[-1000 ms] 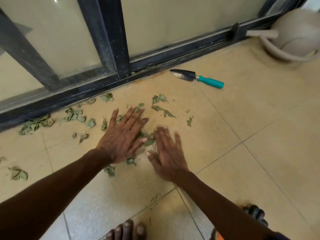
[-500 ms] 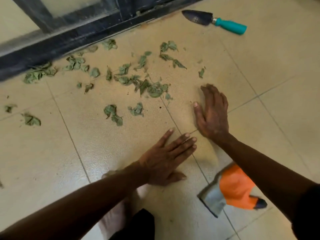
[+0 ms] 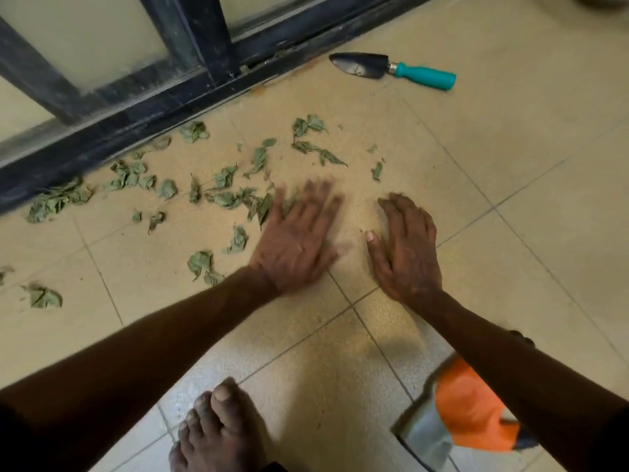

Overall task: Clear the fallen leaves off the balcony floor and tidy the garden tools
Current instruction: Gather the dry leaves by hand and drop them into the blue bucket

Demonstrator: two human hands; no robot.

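Observation:
Several dry green leaves (image 3: 224,195) lie scattered over the beige tiled floor, from the dark door track down to the left. My left hand (image 3: 296,240) is flat and blurred, fingers spread, its fingertips at the right edge of the leaf cluster. My right hand (image 3: 405,247) rests palm down on bare tile to the right of it, holding nothing. A hand trowel (image 3: 394,70) with a black blade and teal handle lies on the floor near the door track, beyond both hands.
A dark sliding-door frame (image 3: 190,93) with frosted glass runs along the far side. An orange and grey garden glove (image 3: 463,417) lies on the floor under my right forearm. A bare foot (image 3: 218,434) stands at the bottom centre.
My left hand has swept forward from near my body up to the leaf cluster. My right hand has stayed on the tile. The view has tilted up slightly.

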